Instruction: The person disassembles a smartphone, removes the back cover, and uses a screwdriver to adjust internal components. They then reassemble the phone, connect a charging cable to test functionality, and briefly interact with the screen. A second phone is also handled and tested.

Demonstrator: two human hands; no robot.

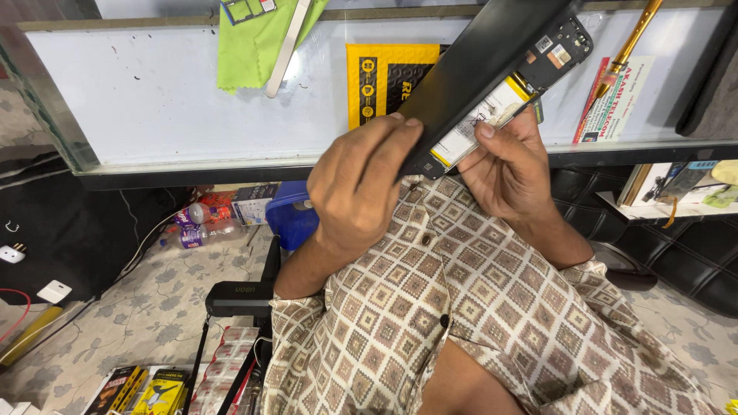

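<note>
Above our lap, our left hand [357, 184] and right hand [511, 165] clamp fingers on an opened phone [492, 77], its black cover tilting toward one o'clock over the table [154, 92].

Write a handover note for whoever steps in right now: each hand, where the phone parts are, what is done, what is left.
Left hand: grip on the lower edge of the black back cover, which is lifted partly away from the phone.
Right hand: holds the opened phone from below, thumb on the battery.
Both are held up in front of the glass counter.
Done: the cover is loose on one side, with battery and circuit board exposed.
Left: the cover is not yet fully off.
On the counter: a green cloth, a metal strip and a gold-handled tool.
</note>
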